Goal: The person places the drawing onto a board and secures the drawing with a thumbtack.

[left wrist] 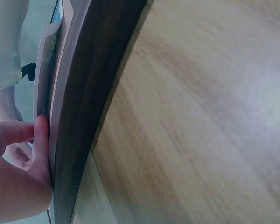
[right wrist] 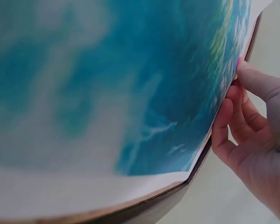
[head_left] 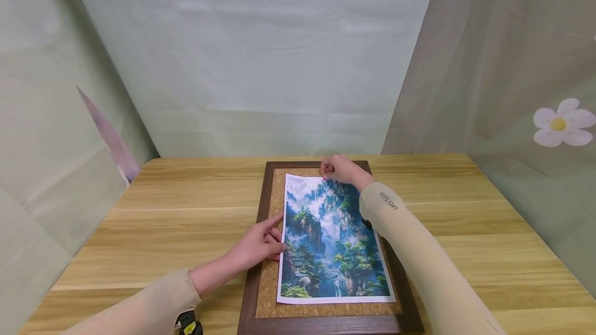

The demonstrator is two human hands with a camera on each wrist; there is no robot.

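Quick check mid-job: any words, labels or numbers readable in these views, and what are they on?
"LetsSlim", as best it reads: small dark print on the right sleeve, near the wrist; tiny and turned, so uncertain.
The landscape print and the corkboard frame show no readable text.

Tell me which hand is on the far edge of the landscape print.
The right hand: it touches the top edge of the landscape print, farthest from the person. The left hand rests at the print's left edge, on the cork board.

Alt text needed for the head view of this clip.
A landscape print lies on a dark-framed cork board on a wooden table. The left hand touches the print's left edge; the right hand pinches its top edge.
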